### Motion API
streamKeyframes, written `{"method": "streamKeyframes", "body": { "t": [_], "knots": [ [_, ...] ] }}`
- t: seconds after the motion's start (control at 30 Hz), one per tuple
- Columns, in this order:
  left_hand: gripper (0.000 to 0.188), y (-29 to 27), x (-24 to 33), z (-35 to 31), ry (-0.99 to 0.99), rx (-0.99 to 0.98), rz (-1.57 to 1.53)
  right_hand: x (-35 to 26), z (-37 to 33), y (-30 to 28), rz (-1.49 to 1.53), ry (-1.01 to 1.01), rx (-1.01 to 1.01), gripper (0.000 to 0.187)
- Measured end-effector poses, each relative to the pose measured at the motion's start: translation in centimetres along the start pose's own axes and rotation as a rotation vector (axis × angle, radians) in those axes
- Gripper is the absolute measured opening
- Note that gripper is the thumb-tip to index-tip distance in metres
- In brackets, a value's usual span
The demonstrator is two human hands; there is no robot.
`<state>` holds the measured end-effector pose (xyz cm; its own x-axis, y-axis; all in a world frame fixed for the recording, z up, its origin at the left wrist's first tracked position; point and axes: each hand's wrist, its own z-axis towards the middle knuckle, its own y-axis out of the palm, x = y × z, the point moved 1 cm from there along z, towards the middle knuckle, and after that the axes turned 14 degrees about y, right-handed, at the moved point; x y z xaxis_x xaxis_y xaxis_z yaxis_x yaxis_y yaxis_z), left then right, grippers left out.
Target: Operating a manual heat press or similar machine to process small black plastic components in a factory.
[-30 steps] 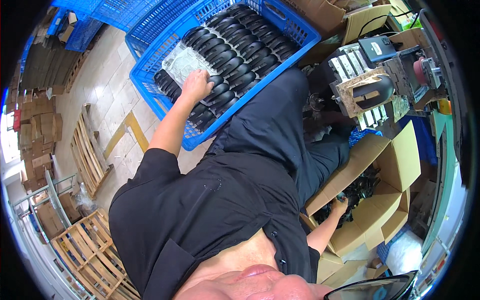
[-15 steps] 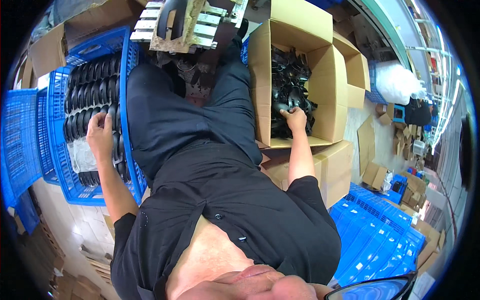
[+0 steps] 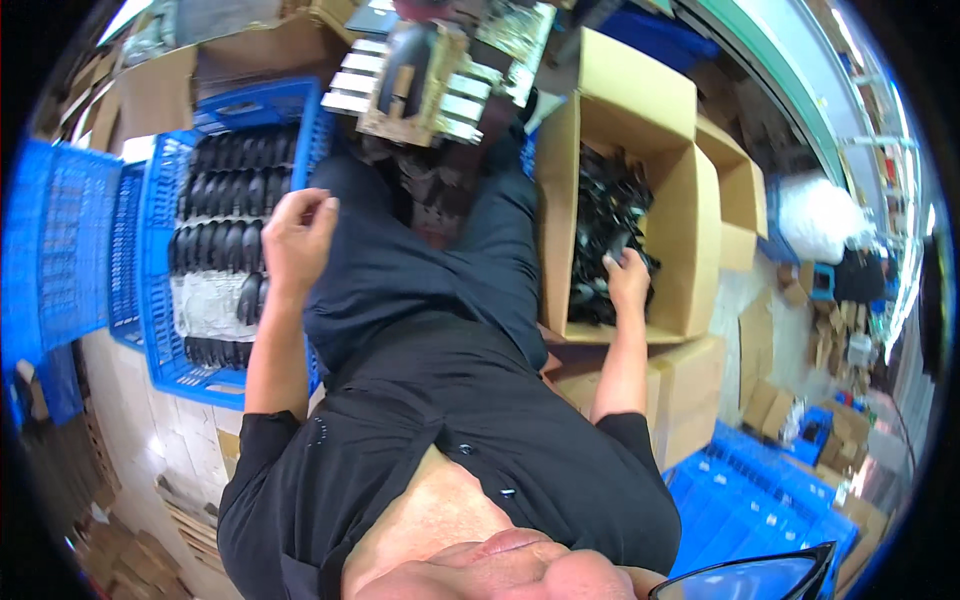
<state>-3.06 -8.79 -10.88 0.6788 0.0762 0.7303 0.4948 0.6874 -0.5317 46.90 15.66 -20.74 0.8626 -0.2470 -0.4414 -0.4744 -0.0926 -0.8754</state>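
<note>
My left hand (image 3: 299, 232) hangs over the near-right rim of a blue crate (image 3: 165, 330), beside my thigh. Its fingers are curled in, and nothing shows in them. Rows of curved black plastic pieces (image 3: 222, 190) stand packed in that crate, with whitish sheet material (image 3: 210, 303) among them. On my right side, my right hand (image 3: 628, 282) reaches into an open cardboard box (image 3: 690, 250) full of jumbled black plastic parts (image 3: 608, 200). Thumb and fingers pinch a smooth dark curved piece (image 3: 618, 246) there.
A fixture (image 3: 410, 85) with white slats and a wooden-looking frame stands ahead between my legs, holding a curved black piece. More blue crates (image 3: 50, 250) are at the left. Another carton (image 3: 690, 390) and a blue crate stack (image 3: 750, 500) stand at the lower right.
My left hand has risen off the rows in the crate and moved right, over the crate's edge. My right hand stays in the box. The whole view has shifted.
</note>
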Motion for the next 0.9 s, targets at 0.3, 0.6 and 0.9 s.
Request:
{"method": "streamKeyframes", "body": {
  "t": [0.3, 0.6, 0.9],
  "knots": [
    [0.016, 2.4, 7.3, 8.7, 0.364, 0.081, -0.035, -15.7, -3.6, -2.4, 0.816, -0.131, -0.545, 0.018],
    [0.037, 4.7, 10.2, 13.7, 0.537, 0.091, 0.338, -26.5, -7.7, -3.1, 0.888, -0.355, -0.532, 0.025],
    [0.037, 2.0, 8.8, 12.3, 0.419, 0.207, 0.264, -34.5, -10.6, -1.2, 1.015, -0.455, -0.671, 0.052]
  ]
}}
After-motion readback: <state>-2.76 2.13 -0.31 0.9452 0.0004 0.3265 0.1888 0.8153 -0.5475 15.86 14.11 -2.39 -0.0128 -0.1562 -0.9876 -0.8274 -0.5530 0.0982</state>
